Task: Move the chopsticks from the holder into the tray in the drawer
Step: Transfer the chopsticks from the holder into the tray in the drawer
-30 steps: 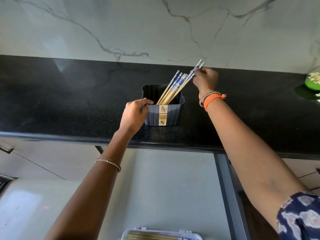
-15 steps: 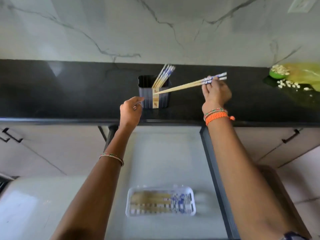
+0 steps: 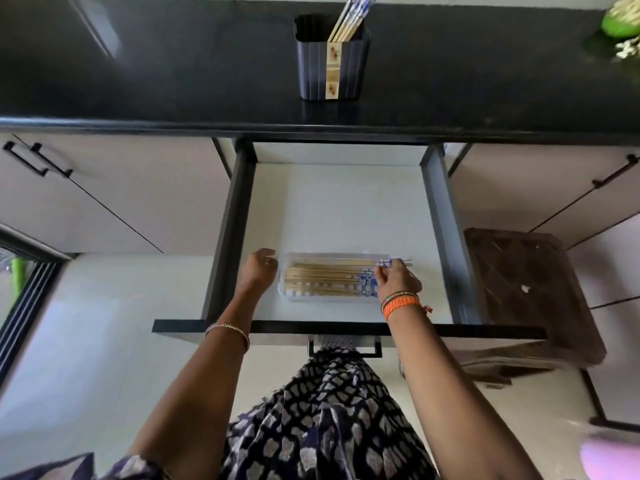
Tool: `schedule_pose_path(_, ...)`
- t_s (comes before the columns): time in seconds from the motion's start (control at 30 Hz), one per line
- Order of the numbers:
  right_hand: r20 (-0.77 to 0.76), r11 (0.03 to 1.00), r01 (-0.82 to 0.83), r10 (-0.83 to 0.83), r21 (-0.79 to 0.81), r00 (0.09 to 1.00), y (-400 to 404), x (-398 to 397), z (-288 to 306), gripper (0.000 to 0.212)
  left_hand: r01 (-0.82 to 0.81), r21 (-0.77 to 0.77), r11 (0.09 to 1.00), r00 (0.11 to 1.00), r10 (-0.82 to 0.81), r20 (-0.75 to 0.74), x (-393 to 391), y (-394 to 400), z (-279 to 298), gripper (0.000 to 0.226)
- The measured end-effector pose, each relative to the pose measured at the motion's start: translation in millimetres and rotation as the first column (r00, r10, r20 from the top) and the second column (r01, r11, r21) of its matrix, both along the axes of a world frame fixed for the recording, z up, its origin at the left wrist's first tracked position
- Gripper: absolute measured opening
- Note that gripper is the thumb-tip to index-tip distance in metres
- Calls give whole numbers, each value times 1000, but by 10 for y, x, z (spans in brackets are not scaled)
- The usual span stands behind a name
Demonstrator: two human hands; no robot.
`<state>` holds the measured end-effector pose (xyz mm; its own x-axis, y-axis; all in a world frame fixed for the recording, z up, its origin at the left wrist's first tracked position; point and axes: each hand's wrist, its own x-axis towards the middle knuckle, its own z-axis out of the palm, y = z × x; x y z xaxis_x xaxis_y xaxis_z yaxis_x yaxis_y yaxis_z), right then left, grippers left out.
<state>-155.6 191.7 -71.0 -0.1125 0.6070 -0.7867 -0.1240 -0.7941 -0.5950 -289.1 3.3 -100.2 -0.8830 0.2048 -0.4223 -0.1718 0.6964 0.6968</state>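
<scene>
The black tabletop (image 3: 173, 74) is stretching across the top of the view, its far part cut off by the frame edge. Below it the drawer (image 3: 346, 209) is standing pulled out, its pale floor showing and its dark front rail crossing in front of both forearms. To the right a brown patterned object (image 3: 526, 292) is sitting on the floor, too blurred to make out.

On the tabletop the dark ribbed holder (image 3: 332, 67) is standing upright, with a few chopsticks leaning toward its right side; their upper ends are running out of view. At the top right corner something green (image 3: 620, 19) is sitting, only partly in frame.

In the drawer the clear tray (image 3: 287, 292) is lying near the front, and a layer of chopsticks is lying lengthwise in it, blue-patterned ends to the right. The held chopsticks (image 3: 393, 262) are lying along the tray's far edge, their patterned ends sticking out past its right end.

The right hand (image 3: 398, 282) is pinching those patterned ends between its fingers. The left hand (image 3: 258, 268) is resting at the tray's left end with its fingers curled; whether they are gripping the rim is hard to tell.
</scene>
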Motion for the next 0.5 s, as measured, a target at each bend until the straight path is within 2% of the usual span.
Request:
schedule_pose_path(0.1,23,1000,19,-19,8,1000,-57,-31,-33,25,30,-14,999,998,-29,59,43,-10,-44,34)
schedule_pose_path(0.2,59,1000,-12,13,-23,998,-118,-76,-26,9,48,-20,999,993,-45,105,89,-11,-74,35)
schedule_pose_path(0.23,48,999,-18,19,-29,999,-145,-79,-9,11,47,-19,999,992,-44,116,105,-12,-84,34)
schedule_pose_path(0.33,41,998,-14,17,-67,999,-153,-120,22,43,52,4,999,989,-52,137,139,-5,-104,35)
schedule_pose_path(0.43,69,996,-49,54,-69,996,-157,-179,61,57,42,11,999,988,-43,145,139,2,-103,35)
schedule_pose_path(0.5,128,991,-128,134,-49,983,-172,-213,60,60,29,19,999,987,-31,155,136,-1,-102,35)
